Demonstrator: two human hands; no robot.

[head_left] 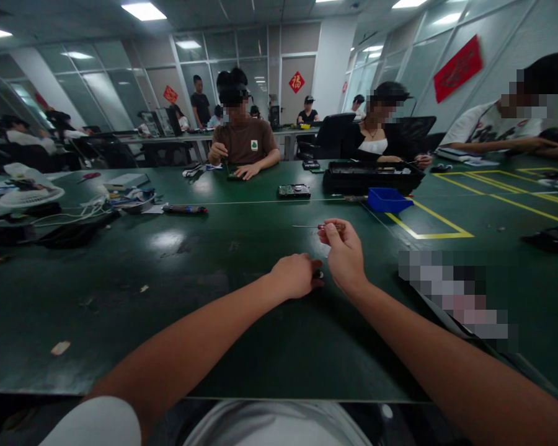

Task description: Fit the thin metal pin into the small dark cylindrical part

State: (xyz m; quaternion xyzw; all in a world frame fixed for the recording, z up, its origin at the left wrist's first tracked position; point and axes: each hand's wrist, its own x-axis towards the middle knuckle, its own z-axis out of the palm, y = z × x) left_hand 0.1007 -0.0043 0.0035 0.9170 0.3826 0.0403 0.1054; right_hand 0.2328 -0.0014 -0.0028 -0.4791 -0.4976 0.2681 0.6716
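My right hand [346, 255] is closed around the handle of a small screwdriver [309, 227], whose thin shaft points left, roughly level above the table. Just to the left and lower, my left hand [294, 276] has its fingers curled over a small dark object [318, 274] with a shiny spot. Most of that object is hidden by the fingers, so its kind does not show. The screwdriver tip is apart from it. Both hands are over the middle of the green table [204, 248].
Farther back lie a hard drive [294, 191], a blue bin [387, 200] and a long black casing [372, 179]. A dark pen-shaped tool [185, 210], cables and a white fan [30, 195] sit left. Yellow tape marks the right side. Several people sit across and beside the table.
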